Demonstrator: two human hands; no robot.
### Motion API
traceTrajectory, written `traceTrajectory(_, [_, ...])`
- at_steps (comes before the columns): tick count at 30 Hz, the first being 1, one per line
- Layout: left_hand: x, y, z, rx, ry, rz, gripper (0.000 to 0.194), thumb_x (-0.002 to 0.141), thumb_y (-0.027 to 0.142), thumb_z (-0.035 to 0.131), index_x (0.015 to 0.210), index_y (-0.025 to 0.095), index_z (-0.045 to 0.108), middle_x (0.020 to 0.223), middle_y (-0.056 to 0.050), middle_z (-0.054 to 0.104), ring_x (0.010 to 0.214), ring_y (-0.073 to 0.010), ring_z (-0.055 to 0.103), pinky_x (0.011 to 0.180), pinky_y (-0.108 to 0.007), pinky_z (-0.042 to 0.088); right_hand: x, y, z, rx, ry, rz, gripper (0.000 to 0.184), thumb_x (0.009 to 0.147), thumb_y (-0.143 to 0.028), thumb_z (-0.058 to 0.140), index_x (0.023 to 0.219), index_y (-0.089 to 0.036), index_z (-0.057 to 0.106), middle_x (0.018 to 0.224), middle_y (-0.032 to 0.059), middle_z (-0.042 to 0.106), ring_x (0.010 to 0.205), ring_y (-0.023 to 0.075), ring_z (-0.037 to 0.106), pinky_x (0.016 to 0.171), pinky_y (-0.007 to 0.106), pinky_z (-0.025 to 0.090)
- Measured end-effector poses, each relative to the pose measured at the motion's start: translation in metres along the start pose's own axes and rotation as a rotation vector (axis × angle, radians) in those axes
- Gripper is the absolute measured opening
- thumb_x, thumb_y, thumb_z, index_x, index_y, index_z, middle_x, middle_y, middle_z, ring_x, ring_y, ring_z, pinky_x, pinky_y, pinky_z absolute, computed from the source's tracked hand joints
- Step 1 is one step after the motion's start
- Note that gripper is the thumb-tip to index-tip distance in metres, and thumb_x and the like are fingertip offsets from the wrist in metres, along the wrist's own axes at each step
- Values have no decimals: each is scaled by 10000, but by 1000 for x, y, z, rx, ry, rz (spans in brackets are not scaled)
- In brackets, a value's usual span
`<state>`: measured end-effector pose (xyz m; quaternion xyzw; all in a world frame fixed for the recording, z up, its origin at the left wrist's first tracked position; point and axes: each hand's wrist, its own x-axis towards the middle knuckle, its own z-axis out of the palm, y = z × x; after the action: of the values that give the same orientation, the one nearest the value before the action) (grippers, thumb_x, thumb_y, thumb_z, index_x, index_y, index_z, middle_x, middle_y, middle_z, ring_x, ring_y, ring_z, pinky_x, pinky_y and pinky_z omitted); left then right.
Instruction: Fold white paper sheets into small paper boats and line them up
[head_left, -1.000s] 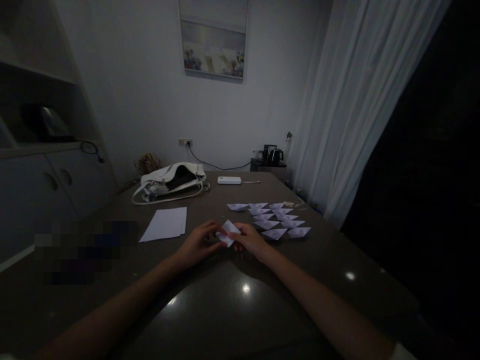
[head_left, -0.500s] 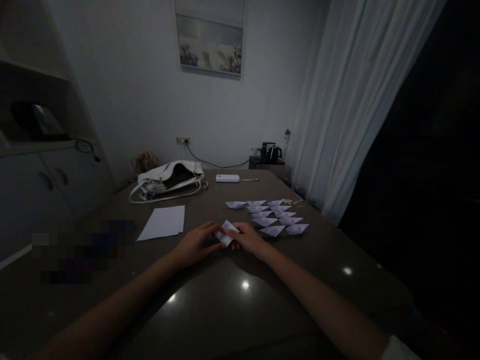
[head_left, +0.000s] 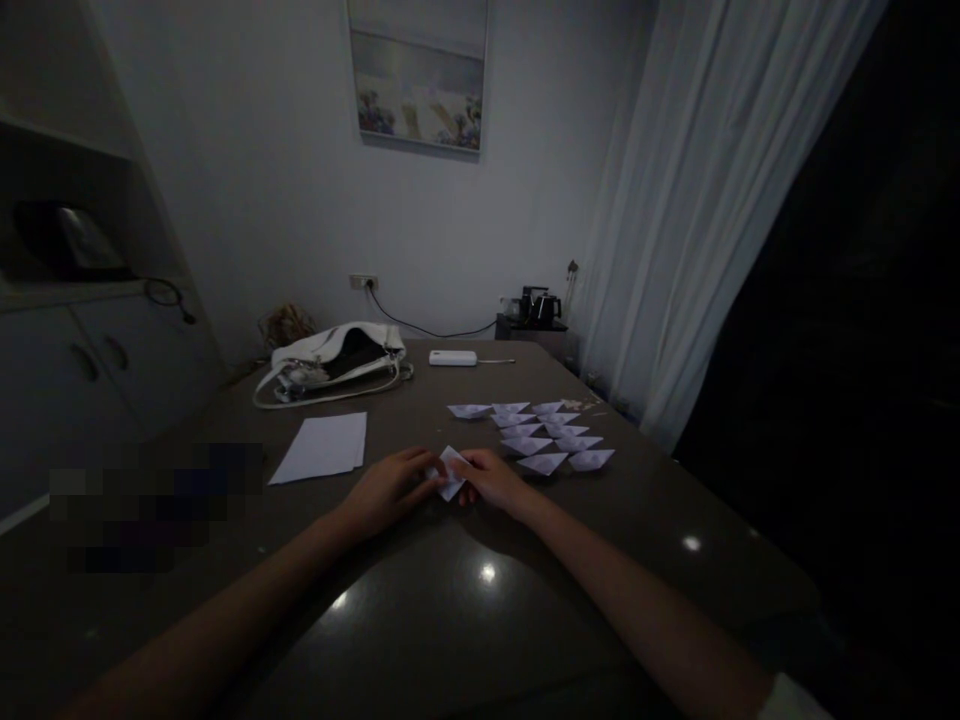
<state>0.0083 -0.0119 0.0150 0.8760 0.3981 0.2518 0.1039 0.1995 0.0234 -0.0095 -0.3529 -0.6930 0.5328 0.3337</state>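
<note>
A small folded piece of white paper [head_left: 450,484], diamond-shaped, is held between my two hands just above the dark table [head_left: 420,640]. My left hand [head_left: 390,490] grips its left side, thumb and fingers closed on the edge. From the other side my right hand [head_left: 489,478] pinches it, thumb on top and fingers curled beneath. Right of the hands, several folded paper boats [head_left: 544,463] stand in rows. To the left lies a small stack of white paper sheets [head_left: 321,445].
Toward the back left rests a white handbag [head_left: 337,360] with its strap on the table. A white power bank [head_left: 453,358] with a short cable lies at the far side. Small scraps [head_left: 581,405] sit behind the boats. A coffee maker [head_left: 538,306] stands beyond the table.
Both hands keep hold of the folded paper in nearly the same place. The left fingers have shifted slightly along its edge. The whole view has moved a little.
</note>
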Motion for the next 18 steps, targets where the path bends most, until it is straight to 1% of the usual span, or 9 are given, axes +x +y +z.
traceTrajectory(3, [0, -1, 0, -4, 29, -11, 243, 905, 402, 442, 984, 214, 575, 953, -49, 611, 820, -196, 589, 729, -275, 425, 0, 1, 1, 5, -7, -17, 379, 876, -488, 469, 799, -129, 562, 569, -21, 548, 409, 57, 482, 396, 157, 357])
traceTrajectory(4, [0, -1, 0, -3, 39, -19, 238, 909, 392, 435, 983, 212, 572, 957, -51, 611, 817, -195, 589, 725, -274, 424, 0, 1, 2, 8, 3, -20, 369, 872, -491, 476, 858, -132, 560, 576, -24, 545, 409, 61, 485, 390, 159, 357])
traceTrajectory(6, [0, -1, 0, 8, 50, -39, 239, 923, 365, 403, 963, 204, 576, 941, -55, 608, 797, -193, 589, 704, -271, 423, -1, 1, 3, 26, 41, -30, 377, 850, -475, 526, 1057, -161, 512, 623, -32, 555, 413, 68, 495, 380, 163, 358])
traceTrajectory(8, [1, -1, 0, 22, 61, -58, 259, 932, 351, 374, 933, 195, 582, 910, -56, 602, 776, -192, 587, 692, -273, 423, -3, 0, 4, 61, 60, -39, 479, 837, -438, 562, 1227, -219, 391, 691, -34, 575, 425, 75, 513, 387, 169, 374])
traceTrajectory(9, [1, -1, 0, 24, 66, -64, 267, 933, 354, 371, 923, 194, 583, 901, -55, 600, 773, -193, 587, 692, -274, 424, -3, -1, 4, 80, 54, -40, 504, 840, -411, 565, 1262, -241, 348, 714, -33, 580, 433, 78, 523, 397, 175, 387])
traceTrajectory(12, [0, -2, 0, 8, 60, -67, 263, 906, 416, 433, 937, 199, 580, 912, -50, 604, 782, -198, 592, 695, -278, 430, -3, -2, 5, 106, 35, -25, 414, 859, -277, 537, 1236, -233, 371, 676, -42, 569, 428, 84, 525, 414, 184, 406])
traceTrajectory(14, [0, -2, 1, -2, 44, -57, 297, 852, 476, 516, 966, 206, 568, 925, -49, 607, 802, -208, 595, 690, -280, 435, -3, -2, 5, 105, 73, -16, 361, 851, -170, 505, 1195, -214, 407, 627, -53, 554, 404, 77, 501, 400, 174, 388])
traceTrajectory(16, [-1, -3, 2, -2, 34, -40, 371, 789, 512, 591, 1002, 211, 552, 938, -48, 608, 824, -218, 594, 689, -282, 439, -2, -2, 5, 114, 128, -11, 349, 842, -110, 473, 1174, -204, 424, 594, -59, 547, 382, 71, 479, 378, 163, 365])
traceTrajectory(18, [0, -3, 3, 4, 27, -40, 372, 790, 504, 592, 1018, 215, 545, 934, -44, 610, 823, -215, 594, 685, -282, 441, -2, -3, 4, 119, 163, -5, 354, 837, -92, 460, 1171, -204, 429, 573, -63, 543, 374, 71, 471, 362, 157, 351])
